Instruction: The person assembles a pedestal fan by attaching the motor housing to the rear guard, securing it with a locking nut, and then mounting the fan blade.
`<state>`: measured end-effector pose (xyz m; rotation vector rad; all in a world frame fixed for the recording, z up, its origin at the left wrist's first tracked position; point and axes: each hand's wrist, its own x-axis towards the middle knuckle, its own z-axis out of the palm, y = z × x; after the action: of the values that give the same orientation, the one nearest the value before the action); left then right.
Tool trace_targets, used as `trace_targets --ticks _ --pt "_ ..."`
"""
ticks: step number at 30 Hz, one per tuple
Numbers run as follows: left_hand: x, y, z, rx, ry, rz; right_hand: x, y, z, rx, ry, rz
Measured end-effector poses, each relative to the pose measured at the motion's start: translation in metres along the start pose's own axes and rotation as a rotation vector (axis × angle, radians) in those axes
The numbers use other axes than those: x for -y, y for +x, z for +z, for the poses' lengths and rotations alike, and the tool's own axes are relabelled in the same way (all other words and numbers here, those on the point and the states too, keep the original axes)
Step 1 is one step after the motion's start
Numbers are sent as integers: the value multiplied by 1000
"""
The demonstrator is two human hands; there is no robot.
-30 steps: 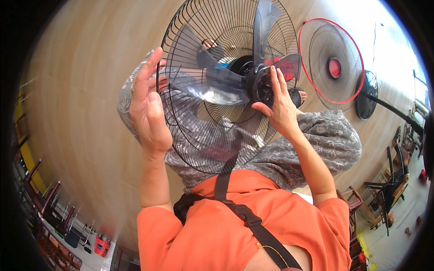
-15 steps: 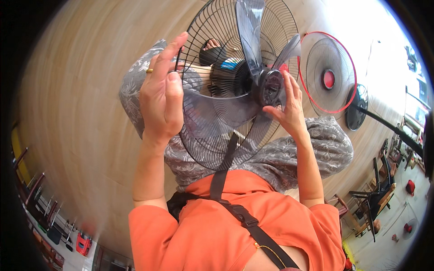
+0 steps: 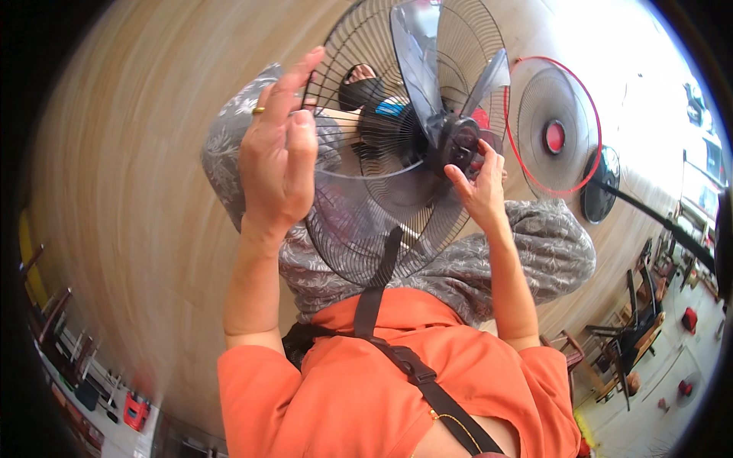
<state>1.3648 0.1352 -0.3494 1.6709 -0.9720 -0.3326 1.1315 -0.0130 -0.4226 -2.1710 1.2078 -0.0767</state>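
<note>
A black fan cage (image 3: 347, 49) with smoky blades (image 3: 416, 61) stands before patterned trousers (image 3: 450, 271), partly screening a sandalled foot (image 3: 359, 91); a red-rimmed grille (image 3: 569, 99) and round black base (image 3: 603, 187) lie rightward. The left hand (image 3: 279, 153) meets the cage's left side, grip unclear; the right hand (image 3: 485, 187) clasps the hub (image 3: 460, 143).

Orange shirt (image 3: 321, 397); grey leaf-patterned trousers (image 3: 553, 243); black grille (image 3: 347, 243).

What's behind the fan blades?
Behind the blades is the black wire cage; through it show a dark, blue-patched housing and a sandalled foot. Whatever lies directly behind the hub is covered.
</note>
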Motion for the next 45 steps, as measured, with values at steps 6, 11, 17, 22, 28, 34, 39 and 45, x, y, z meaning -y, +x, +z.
trace_targets --ticks 6,11,17,22,28,34,39,45 --pt "-22 7 4 59 82 -177 -51 1 -94 28 428 -81" --pt "-69 12 37 51 555 184 -122 -39 -224 -482 519 -57" --pt "-106 5 116 644 654 268 -316 -116 -183 -707 642 317" --pt "-84 -5 196 862 749 297 -423 -228 -29 -647 775 992" --pt "-27 2 205 987 857 290 -425 -335 166 -457 683 1486" --pt "-14 -2 209 943 829 220 -355 -327 223 -430 580 1333" --pt "-9 -6 204 880 824 229 -327 -234 177 -521 413 893" --pt "-25 -16 190 788 831 323 -339 -195 184 -454 309 652"
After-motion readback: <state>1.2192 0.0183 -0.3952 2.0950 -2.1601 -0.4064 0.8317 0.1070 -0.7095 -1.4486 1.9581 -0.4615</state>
